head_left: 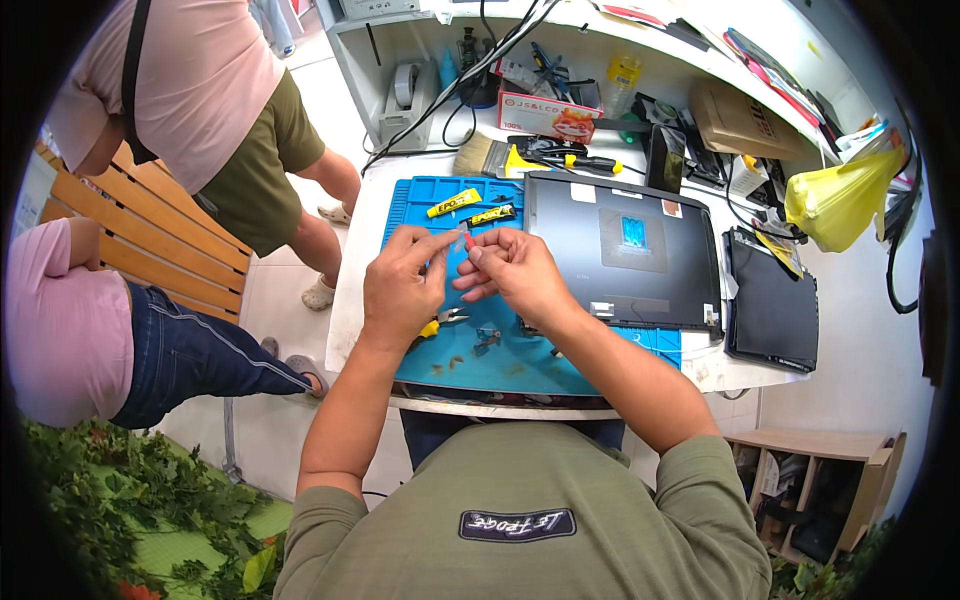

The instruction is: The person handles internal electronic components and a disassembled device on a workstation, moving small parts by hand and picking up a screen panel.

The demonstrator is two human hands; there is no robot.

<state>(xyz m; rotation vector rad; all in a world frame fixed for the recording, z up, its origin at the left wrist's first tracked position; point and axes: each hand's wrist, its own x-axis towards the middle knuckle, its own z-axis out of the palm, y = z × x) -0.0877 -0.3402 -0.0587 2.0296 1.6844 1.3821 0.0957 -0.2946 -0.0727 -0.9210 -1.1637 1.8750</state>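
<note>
A: "Here's the right hand (515,268), pinching a small red piece (470,241) above the blue mat (470,376), just this side of the yellow tube (454,203) and the black-and-yellow tube (492,215)!"

B: "And the left hand (402,288)?"

A: "Fingertips drawn together right beside the piece; too small to tell what, if anything, they grip."

B: "Where's the danger?"

A: "That slim pinch! One slip and the piece could drop among the loose scraps (487,340) on the mat, easily lost."

B: "And the dark laptop lid (620,287)?"

A: "Near the right wrist; a careless swing might knock it, and the pliers (430,329) by the left wrist could snag"
</note>
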